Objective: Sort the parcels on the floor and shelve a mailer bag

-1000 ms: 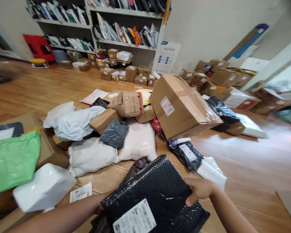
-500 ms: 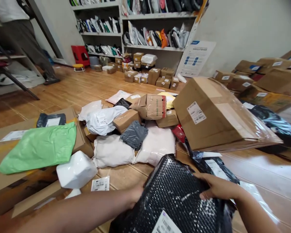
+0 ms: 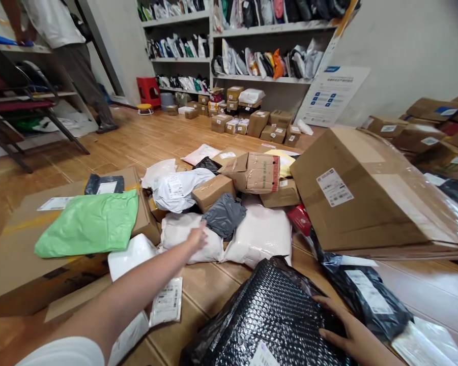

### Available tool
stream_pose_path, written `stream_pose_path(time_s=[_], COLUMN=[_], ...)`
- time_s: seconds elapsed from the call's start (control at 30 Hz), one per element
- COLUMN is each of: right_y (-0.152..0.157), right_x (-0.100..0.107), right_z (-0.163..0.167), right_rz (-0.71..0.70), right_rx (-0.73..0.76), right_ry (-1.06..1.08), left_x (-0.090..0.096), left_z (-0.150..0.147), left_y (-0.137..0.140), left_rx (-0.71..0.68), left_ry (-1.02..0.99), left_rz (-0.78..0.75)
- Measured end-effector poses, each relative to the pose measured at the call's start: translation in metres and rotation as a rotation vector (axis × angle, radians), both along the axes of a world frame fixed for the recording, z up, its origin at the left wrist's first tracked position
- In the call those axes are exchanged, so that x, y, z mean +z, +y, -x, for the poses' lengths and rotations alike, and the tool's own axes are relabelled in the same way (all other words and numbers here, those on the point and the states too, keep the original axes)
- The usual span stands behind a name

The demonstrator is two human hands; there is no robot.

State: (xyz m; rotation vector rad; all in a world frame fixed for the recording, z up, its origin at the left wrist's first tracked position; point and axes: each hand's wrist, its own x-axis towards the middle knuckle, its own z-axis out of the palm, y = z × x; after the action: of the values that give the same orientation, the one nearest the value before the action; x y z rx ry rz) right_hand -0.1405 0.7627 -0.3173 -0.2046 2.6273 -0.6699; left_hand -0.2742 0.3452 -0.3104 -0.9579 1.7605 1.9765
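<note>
A large parcel in black bubble wrap with a white label fills the bottom middle. My right hand grips its right side, thumb and fingers closing on the dark wrap. Stretched forward over a white padded parcel, my left hand is at the left corner of a grey plastic mailer. Its fingers are small and partly hidden, so whether they touch or grip the mailer is unclear. A second white parcel lies right of the grey mailer.
A big tilted carton stands at the right, beside a black labelled mailer. At the left, a green bag lies on a flat carton. Shelves of parcels line the back; a person stands at upper left.
My left hand has left the black parcel's left side and reached forward to the grey mailer. My right hand stays on the black parcel. The view has swung left.
</note>
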Motion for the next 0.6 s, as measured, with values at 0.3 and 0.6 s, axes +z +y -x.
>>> stream_pose_path(time_s=[0.3, 0.6], right_y=[-0.006, -0.001], right_x=[-0.007, -0.014], right_z=[-0.016, -0.019], right_rz=[-0.052, -0.024], right_rx=[-0.017, -0.027], right_ry=[0.061, 0.106], left_x=[0.021, 0.029], left_z=[0.058, 0.043], left_y=[-0.115, -0.081], left_rx=[0.404, 0.157], left_ry=[0.127, 0.389], left_rz=[0.027, 0.255])
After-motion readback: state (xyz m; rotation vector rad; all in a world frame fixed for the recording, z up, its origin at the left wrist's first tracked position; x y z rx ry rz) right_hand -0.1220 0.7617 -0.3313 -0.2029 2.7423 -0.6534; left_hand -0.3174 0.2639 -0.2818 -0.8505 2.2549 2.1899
